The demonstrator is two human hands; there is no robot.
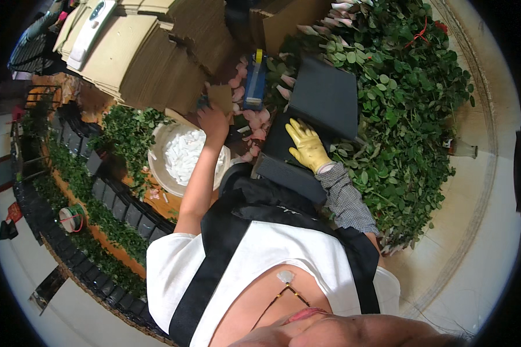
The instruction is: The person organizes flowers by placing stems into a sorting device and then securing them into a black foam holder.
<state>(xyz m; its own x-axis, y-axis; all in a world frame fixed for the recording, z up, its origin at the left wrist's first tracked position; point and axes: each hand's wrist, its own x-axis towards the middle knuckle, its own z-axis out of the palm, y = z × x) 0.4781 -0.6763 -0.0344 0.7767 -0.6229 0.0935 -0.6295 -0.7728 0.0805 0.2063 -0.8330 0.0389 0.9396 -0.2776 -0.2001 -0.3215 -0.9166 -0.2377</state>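
At the far left, long rows of green leafy stems [69, 168] run beside shiny black squarish bundles [134, 215], with a round green-and-white spool bearing red cord [71, 220] among the leaves. Next along, a white elongated plastic device [91, 33] lies on a tall stack of flat brown cardboard sheets [136, 61]. Below the stack stands a round off-white plastic bucket [158, 155], holding many small white pieces [184, 153].

The bare left hand [214, 122] reaches up past the bucket's right side, beside a small brown cardboard piece [221, 97]. Its fingers are partly hidden near something small and dark; whether they pinch anything, I cannot tell.

To the right, loose pale pink petals [257, 120] lie scattered around a blue tape dispenser with a yellow part [255, 84]. Then comes a matte black, flat-faced, box-like form [324, 95], directly in front of the person. The right hand in a yellow glove [308, 146] lies on its lower part, fingers extended and slightly spread, below a grey checked sleeve [346, 199].

Farther right spreads a big heap of leafy green stems [405, 115], with pale pink flower heads [340, 14] at its top and a red cord [419, 34] across the leaves.
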